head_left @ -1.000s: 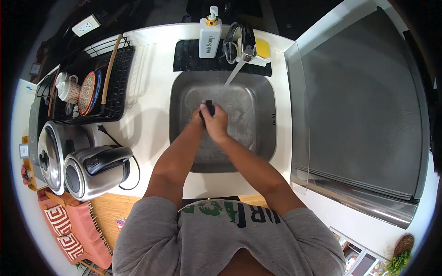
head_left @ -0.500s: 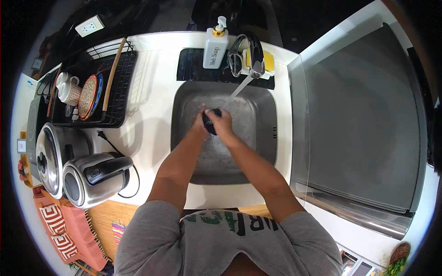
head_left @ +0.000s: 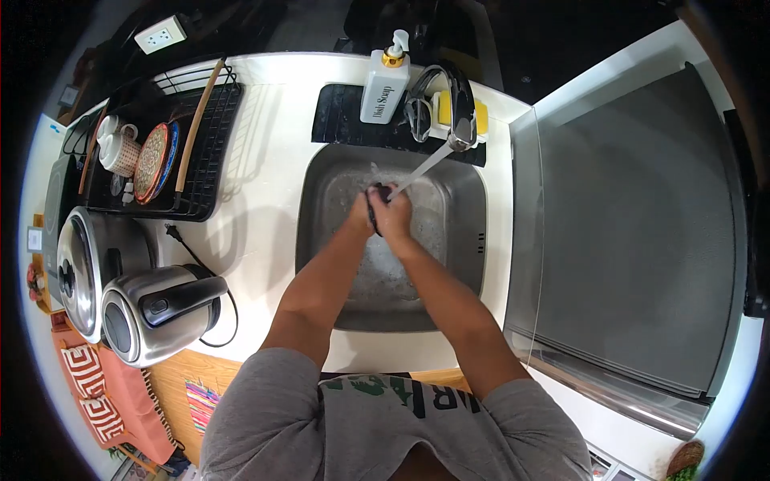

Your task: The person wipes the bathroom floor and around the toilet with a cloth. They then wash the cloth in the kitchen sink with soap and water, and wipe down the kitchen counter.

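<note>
Over the steel sink (head_left: 469,272), both of my hands close round a small dark, rounded object (head_left: 382,192); its exact kind is hidden by the fingers. My left hand (head_left: 362,213) grips its left side. On the right side, my right hand (head_left: 394,216) wraps over it with the thumb on top. Water (head_left: 422,169) runs from the faucet (head_left: 461,120) onto the right hand and the object. Wet, sudsy patches show on the sink floor.
Behind the sink, a dish soap bottle (head_left: 385,88) and a yellow sponge (head_left: 443,108) stand on a black mat (head_left: 337,120). On the left are a dish rack (head_left: 210,160) with plates and cups, an electric kettle (head_left: 152,313) and a steel pot (head_left: 76,264). A grey surface (head_left: 634,240) lies right.
The dark object has turned from face-up to more edge-on, and my hands have shifted slightly right, into the water stream. The whole view has tilted a little.
</note>
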Tool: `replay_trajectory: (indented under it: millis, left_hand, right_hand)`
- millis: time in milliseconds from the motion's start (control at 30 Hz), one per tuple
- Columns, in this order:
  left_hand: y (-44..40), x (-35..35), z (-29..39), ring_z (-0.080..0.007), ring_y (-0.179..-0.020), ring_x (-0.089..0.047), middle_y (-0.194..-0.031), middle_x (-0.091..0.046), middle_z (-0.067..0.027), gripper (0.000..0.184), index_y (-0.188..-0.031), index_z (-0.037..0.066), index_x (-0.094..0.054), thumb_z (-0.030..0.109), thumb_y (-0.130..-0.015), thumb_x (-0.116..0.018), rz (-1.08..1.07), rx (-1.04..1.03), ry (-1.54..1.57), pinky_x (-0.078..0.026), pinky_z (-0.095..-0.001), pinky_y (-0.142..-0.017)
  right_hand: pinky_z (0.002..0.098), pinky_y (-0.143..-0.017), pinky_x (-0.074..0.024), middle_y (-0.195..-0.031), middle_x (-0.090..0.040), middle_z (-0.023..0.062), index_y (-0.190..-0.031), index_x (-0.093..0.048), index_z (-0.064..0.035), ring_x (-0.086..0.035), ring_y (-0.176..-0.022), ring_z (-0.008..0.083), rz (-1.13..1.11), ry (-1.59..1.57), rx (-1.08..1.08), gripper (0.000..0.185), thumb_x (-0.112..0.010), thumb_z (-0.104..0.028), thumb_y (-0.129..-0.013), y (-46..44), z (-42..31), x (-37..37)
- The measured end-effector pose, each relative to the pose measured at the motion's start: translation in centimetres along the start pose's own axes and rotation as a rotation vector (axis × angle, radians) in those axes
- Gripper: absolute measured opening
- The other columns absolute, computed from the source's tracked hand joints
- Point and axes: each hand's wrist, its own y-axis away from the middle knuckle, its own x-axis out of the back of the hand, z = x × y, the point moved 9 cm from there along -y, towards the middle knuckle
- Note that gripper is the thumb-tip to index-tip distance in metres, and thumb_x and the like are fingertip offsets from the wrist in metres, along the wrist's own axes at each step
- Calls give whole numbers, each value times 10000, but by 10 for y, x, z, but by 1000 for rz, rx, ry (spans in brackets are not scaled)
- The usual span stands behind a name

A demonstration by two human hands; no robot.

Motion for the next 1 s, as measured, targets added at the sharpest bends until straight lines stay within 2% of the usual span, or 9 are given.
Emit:
replay_trajectory:
  millis: [133,200,267,367,433,533,667,867,1000]
  left_hand:
    - [-2,19,-8,-265,-777,-647,-935,-636,-133,353,-981,47,-594,368,-919,-459,0,19,-55,-542,-381,-725]
    - [-3,25,-3,-264,-774,-647,-939,-634,-133,334,-984,40,-590,345,-914,-471,52,11,-115,-544,-379,-719]
    - [-4,38,-11,-253,-734,-644,-960,-629,-123,275,-1004,25,-577,267,-890,-510,344,33,-174,-548,-379,-671]
    - [15,1,4,-222,-890,-618,-1007,-621,-96,320,-1043,34,-563,313,-886,-566,150,-44,-96,-493,-391,-814]
    - [15,-2,15,-236,-921,-626,-958,-648,-72,391,-1014,68,-593,433,-922,-490,66,-176,-26,-474,-371,-865]
    - [22,6,1,-237,-920,-625,-972,-653,-72,441,-1012,85,-608,500,-894,-515,56,-47,86,-472,-394,-874]
    - [25,-10,-14,-242,-916,-628,-987,-653,-88,505,-1006,93,-618,567,-862,-520,-65,100,187,-487,-404,-864]
    - [13,-11,-1,-264,-847,-643,-922,-656,-117,457,-966,56,-610,488,-818,-637,-23,-36,115,-516,-407,-830]
    - [23,-12,11,-245,-825,-646,-895,-654,-115,341,-959,23,-604,299,-790,-711,31,-114,-154,-525,-372,-800]
  right_hand:
    - [444,-670,-477,-752,-635,196,-823,-652,-20,-611,-738,396,-276,150,-11,264,-661,-276,-762,18,-29,-12]
    - [452,-656,-476,-688,-627,183,-810,-652,-14,-603,-697,412,-120,118,148,273,-654,-285,-770,7,-17,-14]
    - [439,-649,-478,-689,-626,198,-803,-654,-14,-605,-682,408,-34,172,-126,270,-661,-281,-768,-13,30,5]
    - [352,-734,-473,-900,-657,186,-928,-658,-8,-629,-845,280,-26,48,-324,307,-705,-270,-775,-30,76,12]
    - [319,-741,-465,-944,-653,110,-960,-650,1,-606,-860,218,108,-477,-586,325,-701,-285,-813,-22,97,9]
    - [296,-752,-453,-944,-626,64,-1023,-619,21,-571,-857,164,-135,-382,-453,385,-687,-310,-839,-18,63,4]
    - [287,-741,-459,-915,-602,61,-1016,-607,-17,-564,-821,146,-172,-723,-582,310,-679,-266,-846,10,50,-13]
    - [315,-791,-516,-959,-602,62,-1102,-540,-19,-617,-840,180,-192,-955,-776,343,-565,-307,-917,28,78,-4]
    - [474,-842,-504,-1164,-529,159,-1265,-440,-57,-562,-1024,325,-318,-757,-1058,524,-489,-449,-920,58,81,7]
